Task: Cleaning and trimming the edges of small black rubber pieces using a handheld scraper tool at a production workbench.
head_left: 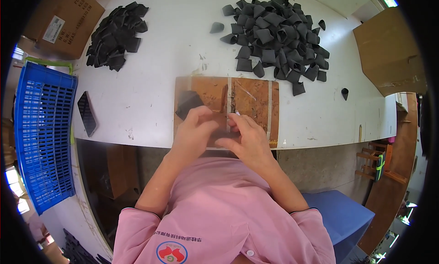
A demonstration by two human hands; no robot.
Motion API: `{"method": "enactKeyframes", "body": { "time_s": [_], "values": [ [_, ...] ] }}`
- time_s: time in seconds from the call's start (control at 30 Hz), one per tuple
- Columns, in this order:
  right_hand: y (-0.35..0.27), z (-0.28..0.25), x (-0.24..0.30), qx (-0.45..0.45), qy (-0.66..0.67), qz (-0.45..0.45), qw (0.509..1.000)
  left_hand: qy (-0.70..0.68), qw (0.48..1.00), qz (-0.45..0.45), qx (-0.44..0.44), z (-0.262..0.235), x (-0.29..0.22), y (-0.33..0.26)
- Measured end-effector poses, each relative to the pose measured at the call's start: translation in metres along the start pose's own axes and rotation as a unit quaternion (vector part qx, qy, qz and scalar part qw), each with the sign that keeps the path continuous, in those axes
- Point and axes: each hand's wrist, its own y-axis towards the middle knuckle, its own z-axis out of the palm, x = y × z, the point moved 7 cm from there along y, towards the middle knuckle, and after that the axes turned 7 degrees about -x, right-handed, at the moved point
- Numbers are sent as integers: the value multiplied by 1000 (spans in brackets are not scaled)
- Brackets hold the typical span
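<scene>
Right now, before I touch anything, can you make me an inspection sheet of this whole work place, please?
Surface: white table with scattered marks; a stained brown board lies at its near edge.
Job's things: a dark piece on the board; a flat-looking dark pile at far left; a bigger pile of curled dark pieces at far right.
Clutter: phone at left; one loose curled piece at right.
Hands: left hand beside the dark piece, right hand over the board; grips unclear.
Cables: nothing seen.
Surroundings: blue plastic crate at left; a cardboard box on either side.
</scene>
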Motion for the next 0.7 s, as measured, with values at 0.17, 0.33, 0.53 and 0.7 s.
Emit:
{"method": "enactKeyframes", "body": {
  "time_s": [0.17, 0.33, 0.53, 0.7],
  "values": [
    [-8, -16, 25, -123, -65, -166, 976, -102, 981, -76, -149, -16, -15, -7],
    [-16, -20, 40, -166, -152, -263, 938, -500, 730, -458, -90, 17, 8, -25],
    [-25, -14, 47, -165, -209, -332, 905, -537, 665, -517, -55, 25, 12, -28],
    [-15, -13, 33, -73, -132, -228, 962, -494, 708, -501, -64, 21, 17, -29]
  ]
}}
